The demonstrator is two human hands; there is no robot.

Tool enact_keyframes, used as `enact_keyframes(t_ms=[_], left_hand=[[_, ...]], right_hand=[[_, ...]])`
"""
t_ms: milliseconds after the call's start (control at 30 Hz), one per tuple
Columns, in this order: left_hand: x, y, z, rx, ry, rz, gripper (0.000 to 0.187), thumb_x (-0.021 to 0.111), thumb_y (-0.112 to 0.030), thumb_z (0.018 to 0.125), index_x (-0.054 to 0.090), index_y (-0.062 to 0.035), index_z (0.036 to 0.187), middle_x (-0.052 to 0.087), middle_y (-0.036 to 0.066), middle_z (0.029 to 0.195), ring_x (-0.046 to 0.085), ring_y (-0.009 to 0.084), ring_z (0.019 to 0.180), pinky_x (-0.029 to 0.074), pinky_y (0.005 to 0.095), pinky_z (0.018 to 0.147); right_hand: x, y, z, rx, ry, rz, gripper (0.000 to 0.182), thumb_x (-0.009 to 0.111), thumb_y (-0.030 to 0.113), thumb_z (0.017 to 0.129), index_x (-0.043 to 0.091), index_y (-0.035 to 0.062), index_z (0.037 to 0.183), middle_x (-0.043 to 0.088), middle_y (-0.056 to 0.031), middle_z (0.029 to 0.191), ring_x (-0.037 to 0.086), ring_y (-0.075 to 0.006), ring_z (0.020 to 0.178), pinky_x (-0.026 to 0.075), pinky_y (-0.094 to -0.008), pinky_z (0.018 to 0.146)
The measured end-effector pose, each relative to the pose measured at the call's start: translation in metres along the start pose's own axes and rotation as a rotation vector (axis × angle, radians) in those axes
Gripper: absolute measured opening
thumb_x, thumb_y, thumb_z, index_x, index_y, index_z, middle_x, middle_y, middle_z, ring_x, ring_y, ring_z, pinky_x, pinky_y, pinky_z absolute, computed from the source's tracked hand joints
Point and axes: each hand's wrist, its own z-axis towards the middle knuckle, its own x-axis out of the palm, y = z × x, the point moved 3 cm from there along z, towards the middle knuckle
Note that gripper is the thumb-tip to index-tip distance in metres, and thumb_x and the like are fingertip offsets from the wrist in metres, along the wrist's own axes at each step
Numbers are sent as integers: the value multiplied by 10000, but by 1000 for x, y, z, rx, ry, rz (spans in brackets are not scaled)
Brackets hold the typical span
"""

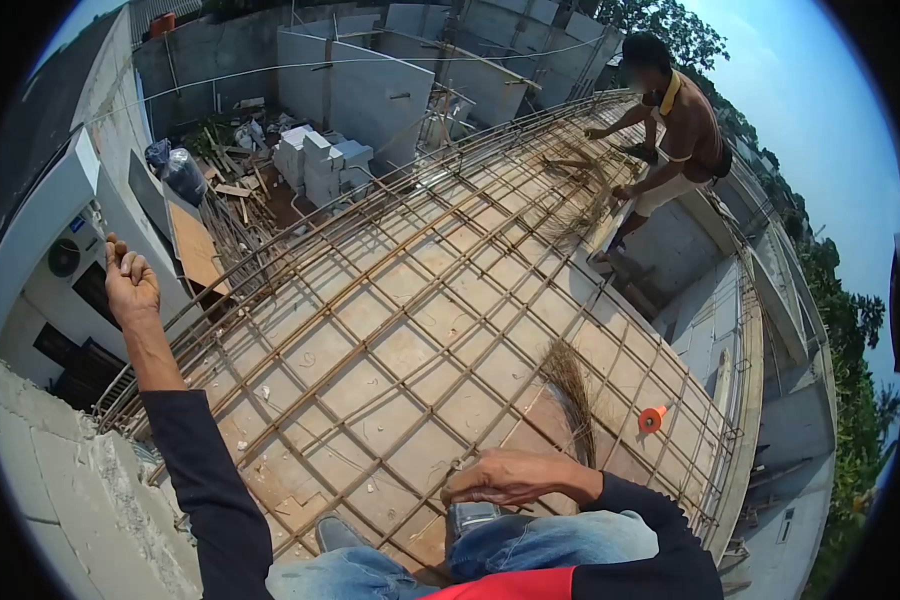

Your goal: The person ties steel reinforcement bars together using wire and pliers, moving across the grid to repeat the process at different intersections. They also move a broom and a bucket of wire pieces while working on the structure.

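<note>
My left hand (132, 280) is raised at the left, its fingers curled with one finger pointing up; what it holds, if anything, is too small to name. My right hand (495, 478) is closed low in front of my knees, just above the rebar grid (410, 315); its fingertips cannot be made out clearly. A bundle of thin tie wire (572, 395) lies on the grid beyond my right wrist. To the right of it sits an orange round object (651, 419).
Another person (685, 130) bends over the grid at the upper right, near more wire (580, 215). Grey blocks (322, 165) and scrap wood (238, 180) lie below the slab. The slab's right edge (745, 400) drops off. A rough wall (80, 490) stands at the lower left.
</note>
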Motion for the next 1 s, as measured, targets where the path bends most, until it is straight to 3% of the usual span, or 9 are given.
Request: enact_keyframes(t_ms=[133,233,300,467,500,633,800,900,1000], left_hand=[[-25,5,8,-85,65,-100,218,517,-111,966,576,51,1099,596,93,797,361,73,467,231,200,391],[-3,15,-8,-165,100,-196,231,500,-106,973,563,67,1112,600,106,800,347,81,463,227,203,399],[16,21,-19,-126,107,-181,236,488,-98,974,562,75,1116,606,109,808,353,84,470,228,200,402],[-45,-7,14,-230,101,-138,230,472,-77,972,565,86,1105,621,114,836,350,85,482,228,200,403],[-51,-8,11,-270,55,-159,228,468,-71,971,567,89,1099,626,116,848,347,86,485,228,200,403],[-48,8,17,-307,99,-118,223,462,-75,975,569,91,1079,632,118,829,373,87,489,241,207,403],[-66,0,6,-279,-75,-60,223,453,-90,982,568,93,1036,632,127,807,380,94,465,255,207,405],[-65,9,-1,-260,-142,-68,212,445,-91,984,553,87,943,602,118,756,376,100,452,262,212,397],[-90,-5,15,-214,-189,-20,224,434,-90,989,541,81,890,564,101,703,364,99,449,258,216,396]], right_hand=[[-64,-10,-22,-181,-269,1437,226,449,173,996,578,-5,1043,542,-73,643,506,-174,609,404,-333,550],[-72,-46,-6,383,-678,467,231,498,198,978,603,-7,993,556,-80,686,507,-163,606,402,-321,552],[-11,-42,7,290,62,-210,217,537,203,957,607,-1,942,554,-50,700,517,-161,638,406,-323,553],[-63,9,-16,-349,-176,1073,276,578,272,941,620,0,962,543,-31,736,446,-108,616,379,-270,540],[-69,-23,-24,15,-503,1220,290,562,269,951,621,-14,953,520,-17,689,415,-102,582,366,-260,528],[0,-51,-3,204,-142,-112,271,576,279,933,646,23,988,609,-83,707,536,-138,604,422,-296,550],[-64,-3,-33,-18,-117,978,270,594,255,919,649,16,1033,649,-91,758,599,-203,623,458,-322,591],[-56,-52,-18,391,-611,698,272,603,255,905,646,14,1023,624,-123,725,604,-271,617,457,-356,574],[8,-12,-9,95,296,149,207,577,203,901,626,12,965,582,-197,717,567,-343,657,458,-380,595]])
